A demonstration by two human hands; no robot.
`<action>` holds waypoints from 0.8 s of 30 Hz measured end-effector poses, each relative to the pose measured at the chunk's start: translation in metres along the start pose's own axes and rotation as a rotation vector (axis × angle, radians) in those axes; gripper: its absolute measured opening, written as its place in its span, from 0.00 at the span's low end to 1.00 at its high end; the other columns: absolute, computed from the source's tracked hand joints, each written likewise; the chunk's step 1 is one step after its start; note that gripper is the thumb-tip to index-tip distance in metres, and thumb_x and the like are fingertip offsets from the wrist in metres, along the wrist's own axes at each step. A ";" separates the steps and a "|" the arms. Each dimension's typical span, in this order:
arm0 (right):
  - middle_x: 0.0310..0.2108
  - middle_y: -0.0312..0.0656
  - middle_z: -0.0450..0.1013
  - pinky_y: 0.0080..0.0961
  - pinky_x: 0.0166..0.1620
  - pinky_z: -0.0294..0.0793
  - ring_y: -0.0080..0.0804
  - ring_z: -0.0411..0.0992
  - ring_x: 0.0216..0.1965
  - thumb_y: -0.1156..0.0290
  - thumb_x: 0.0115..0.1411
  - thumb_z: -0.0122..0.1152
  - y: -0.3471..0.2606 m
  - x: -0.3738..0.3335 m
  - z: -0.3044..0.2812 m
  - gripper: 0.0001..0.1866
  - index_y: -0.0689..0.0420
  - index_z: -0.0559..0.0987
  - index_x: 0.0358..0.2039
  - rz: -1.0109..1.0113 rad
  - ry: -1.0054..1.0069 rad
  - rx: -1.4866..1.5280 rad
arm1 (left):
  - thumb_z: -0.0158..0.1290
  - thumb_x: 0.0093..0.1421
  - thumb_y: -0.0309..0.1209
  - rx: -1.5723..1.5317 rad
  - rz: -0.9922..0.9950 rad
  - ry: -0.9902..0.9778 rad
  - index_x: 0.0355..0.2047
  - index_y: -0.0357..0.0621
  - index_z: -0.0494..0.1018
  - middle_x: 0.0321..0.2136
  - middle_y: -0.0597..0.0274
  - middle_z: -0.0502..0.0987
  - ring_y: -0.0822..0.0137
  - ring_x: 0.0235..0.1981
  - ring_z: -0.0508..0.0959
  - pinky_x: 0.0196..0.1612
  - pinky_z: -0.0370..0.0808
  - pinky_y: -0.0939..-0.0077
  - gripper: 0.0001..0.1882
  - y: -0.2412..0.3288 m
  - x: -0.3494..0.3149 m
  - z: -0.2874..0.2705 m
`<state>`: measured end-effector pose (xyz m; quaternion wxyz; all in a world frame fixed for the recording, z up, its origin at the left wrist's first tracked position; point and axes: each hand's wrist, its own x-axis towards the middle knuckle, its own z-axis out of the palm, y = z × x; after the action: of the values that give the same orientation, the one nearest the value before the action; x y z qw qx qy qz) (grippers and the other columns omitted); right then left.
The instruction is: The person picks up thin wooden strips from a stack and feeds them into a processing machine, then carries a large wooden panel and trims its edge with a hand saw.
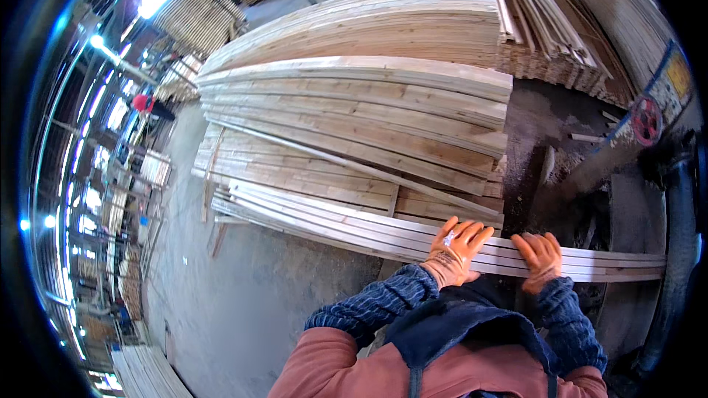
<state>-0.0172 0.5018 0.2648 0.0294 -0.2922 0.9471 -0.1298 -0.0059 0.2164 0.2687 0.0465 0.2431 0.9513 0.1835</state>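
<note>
A row of long, pale wooden strips point(369, 228) lies side by side in front of me, running from the stack at the left to the machine side at the right. My left hand point(453, 253), in an orange glove with a white patch, is closed over the strips, its fingers reaching across their far side. A short way to the right, my right hand point(540, 258) grips the same strips in a matching glove. Under both hands the near side of the strips is partly hidden. One thin loose batten point(354, 164) slants across the boards just beyond.
Large stacks of boards point(346, 114) rise ahead, with another lumber pile point(553, 66) at the far right. A machine with a red handwheel point(647, 121) and a dark upright post point(680, 250) stand on the right. A person in red headgear point(144, 103) is far off left.
</note>
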 end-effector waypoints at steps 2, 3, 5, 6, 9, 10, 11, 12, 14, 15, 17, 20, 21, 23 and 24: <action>0.56 0.42 0.72 0.51 0.70 0.57 0.45 0.68 0.60 0.76 0.33 0.69 0.023 -0.013 -0.007 0.52 0.42 0.68 0.66 0.054 -0.013 0.019 | 0.72 0.43 0.50 0.034 -0.009 0.078 0.71 0.50 0.57 0.67 0.52 0.64 0.53 0.70 0.61 0.74 0.49 0.51 0.57 -0.014 -0.013 -0.003; 0.55 0.42 0.72 0.51 0.70 0.57 0.45 0.68 0.60 0.78 0.33 0.68 0.032 -0.020 -0.012 0.52 0.43 0.68 0.66 0.093 -0.032 0.014 | 0.72 0.41 0.52 0.050 -0.054 0.057 0.71 0.49 0.57 0.68 0.51 0.62 0.52 0.70 0.60 0.74 0.49 0.50 0.60 -0.029 -0.023 -0.009; 0.56 0.43 0.72 0.52 0.71 0.57 0.47 0.68 0.61 0.80 0.31 0.68 0.053 -0.035 -0.020 0.54 0.44 0.67 0.66 0.123 -0.036 -0.039 | 0.73 0.39 0.52 0.166 -0.136 0.017 0.71 0.48 0.57 0.68 0.51 0.62 0.51 0.70 0.60 0.73 0.50 0.49 0.61 -0.066 -0.047 -0.021; 0.57 0.44 0.71 0.52 0.71 0.56 0.47 0.67 0.62 0.81 0.31 0.69 0.064 -0.042 -0.020 0.55 0.44 0.67 0.67 0.145 -0.030 -0.066 | 0.74 0.37 0.53 0.232 -0.157 0.036 0.70 0.48 0.58 0.67 0.50 0.63 0.51 0.70 0.60 0.73 0.51 0.49 0.62 -0.088 -0.061 -0.027; 0.59 0.46 0.70 0.52 0.71 0.55 0.50 0.64 0.65 0.84 0.29 0.68 0.091 -0.065 -0.014 0.57 0.45 0.66 0.67 0.243 0.089 -0.168 | 0.74 0.34 0.53 0.293 -0.192 0.052 0.68 0.49 0.62 0.66 0.49 0.64 0.52 0.69 0.62 0.72 0.52 0.50 0.60 -0.134 -0.081 -0.059; 0.62 0.48 0.68 0.51 0.72 0.55 0.51 0.62 0.67 0.86 0.28 0.67 0.098 -0.066 -0.012 0.58 0.47 0.65 0.68 0.248 0.149 -0.219 | 0.74 0.34 0.53 0.325 -0.162 0.108 0.66 0.51 0.65 0.62 0.50 0.68 0.52 0.66 0.66 0.72 0.53 0.50 0.57 -0.140 -0.084 -0.063; 0.62 0.49 0.68 0.50 0.71 0.56 0.51 0.62 0.67 0.86 0.28 0.66 0.102 -0.070 -0.009 0.57 0.48 0.66 0.68 0.269 0.158 -0.230 | 0.74 0.34 0.54 0.302 -0.173 0.023 0.65 0.52 0.65 0.60 0.50 0.69 0.52 0.65 0.67 0.72 0.54 0.51 0.57 -0.141 -0.079 -0.060; 0.62 0.49 0.68 0.50 0.71 0.56 0.52 0.63 0.67 0.86 0.28 0.65 0.096 -0.068 -0.012 0.57 0.49 0.66 0.67 0.286 0.165 -0.239 | 0.74 0.34 0.54 0.278 -0.188 -0.063 0.65 0.52 0.66 0.59 0.51 0.71 0.52 0.64 0.68 0.71 0.54 0.52 0.56 -0.135 -0.070 -0.060; 0.62 0.50 0.69 0.49 0.71 0.57 0.52 0.64 0.66 0.86 0.28 0.64 0.078 -0.059 -0.016 0.56 0.50 0.68 0.66 0.265 0.176 -0.200 | 0.73 0.36 0.55 0.298 -0.172 -0.116 0.64 0.52 0.66 0.54 0.52 0.74 0.53 0.60 0.72 0.71 0.54 0.53 0.54 -0.122 -0.053 -0.048; 0.62 0.51 0.69 0.49 0.70 0.58 0.52 0.64 0.66 0.86 0.28 0.64 0.066 -0.048 -0.017 0.55 0.51 0.68 0.65 0.226 0.180 -0.151 | 0.72 0.37 0.55 0.283 -0.170 -0.141 0.65 0.52 0.65 0.54 0.52 0.74 0.53 0.60 0.72 0.71 0.54 0.53 0.55 -0.111 -0.045 -0.046; 0.61 0.50 0.70 0.49 0.70 0.59 0.52 0.65 0.65 0.85 0.27 0.63 0.047 -0.028 -0.014 0.54 0.51 0.70 0.64 0.150 0.172 -0.057 | 0.71 0.39 0.56 0.250 -0.156 -0.192 0.66 0.53 0.64 0.55 0.53 0.74 0.54 0.60 0.72 0.71 0.54 0.54 0.55 -0.086 -0.026 -0.047; 0.59 0.48 0.71 0.52 0.68 0.60 0.51 0.66 0.63 0.84 0.28 0.63 0.018 -0.002 -0.013 0.51 0.50 0.72 0.63 0.062 0.114 0.063 | 0.70 0.41 0.57 0.100 -0.039 -0.119 0.69 0.52 0.61 0.56 0.52 0.73 0.54 0.61 0.72 0.71 0.54 0.53 0.56 -0.063 -0.014 -0.037; 0.59 0.48 0.72 0.52 0.68 0.60 0.51 0.67 0.63 0.84 0.29 0.63 0.018 -0.003 -0.012 0.51 0.50 0.72 0.63 0.085 0.117 0.035 | 0.69 0.42 0.58 0.091 -0.013 -0.090 0.69 0.51 0.60 0.57 0.52 0.73 0.54 0.61 0.71 0.72 0.53 0.53 0.56 -0.062 -0.014 -0.039; 0.58 0.48 0.72 0.53 0.69 0.60 0.51 0.67 0.62 0.84 0.29 0.63 0.020 -0.005 -0.011 0.51 0.50 0.72 0.62 0.131 0.122 -0.020 | 0.68 0.44 0.60 0.074 0.039 -0.031 0.71 0.50 0.59 0.58 0.52 0.73 0.54 0.62 0.71 0.72 0.53 0.53 0.57 -0.065 -0.016 -0.044; 0.57 0.47 0.72 0.54 0.69 0.59 0.51 0.67 0.62 0.85 0.30 0.63 0.034 -0.013 -0.009 0.51 0.48 0.71 0.63 0.150 0.138 -0.019 | 0.66 0.45 0.62 0.121 0.038 -0.045 0.71 0.48 0.57 0.59 0.50 0.72 0.53 0.63 0.69 0.72 0.52 0.53 0.58 -0.078 -0.024 -0.048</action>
<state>-0.0261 0.5388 0.2642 -0.0289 -0.2112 0.9672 -0.1382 -0.0280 0.1259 0.2846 0.0495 0.2678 0.9546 0.1209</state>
